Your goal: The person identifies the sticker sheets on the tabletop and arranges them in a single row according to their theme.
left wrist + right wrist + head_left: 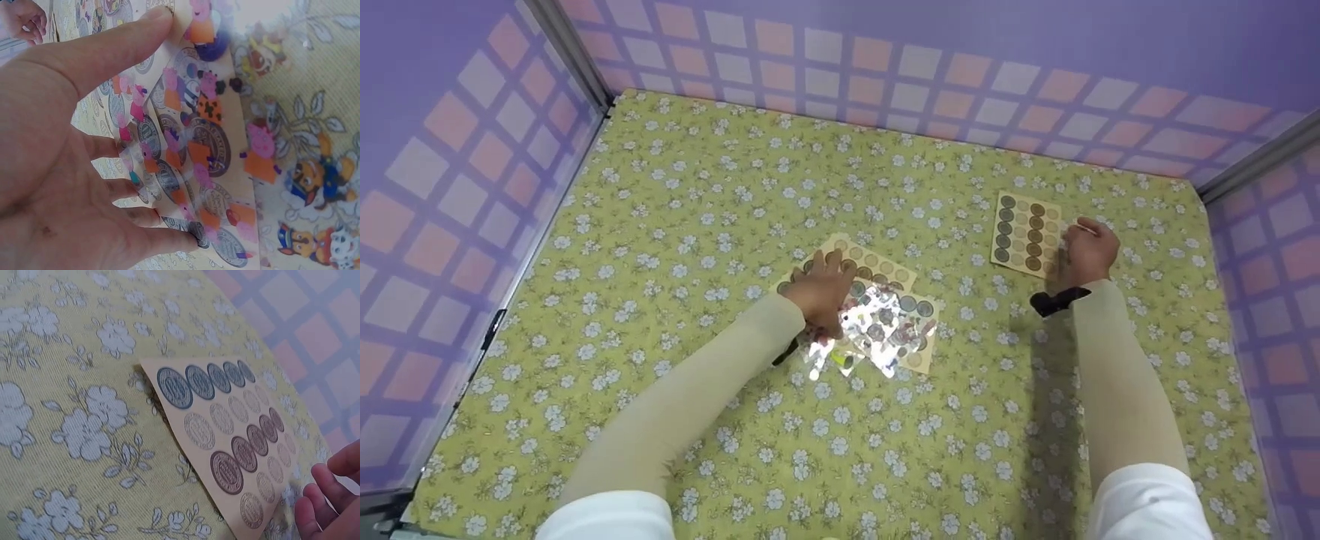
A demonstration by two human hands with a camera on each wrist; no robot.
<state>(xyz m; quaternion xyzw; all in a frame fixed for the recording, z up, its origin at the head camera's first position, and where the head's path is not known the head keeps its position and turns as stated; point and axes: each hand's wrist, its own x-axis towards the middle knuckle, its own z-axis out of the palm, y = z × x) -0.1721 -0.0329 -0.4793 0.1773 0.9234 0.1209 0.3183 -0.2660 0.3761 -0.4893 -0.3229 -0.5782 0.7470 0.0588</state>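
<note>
A tan sheet of round seal stickers point(1023, 232), in dark blue, pale and brown rows, lies at the right on the cloth. My right hand point(1090, 251) is beside its right edge, fingers loosely bent; in the right wrist view the fingertips point(320, 475) are near the sheet with nothing between them. My left hand point(821, 292) lies spread over a pile at the middle. That pile has tan seal-sticker sheets point(896, 275) and a shiny clear sheet of cartoon stickers point(877, 319) on top. Pink pig and puppy figures point(260, 149) show on it in the left wrist view.
A yellow-green flowered cloth point(735, 195) covers the table. Purple walls with pink and white squares point(825, 67) stand at the back and both sides, with grey posts point(574, 56) at the corners. Glare whitens part of the clear sheet.
</note>
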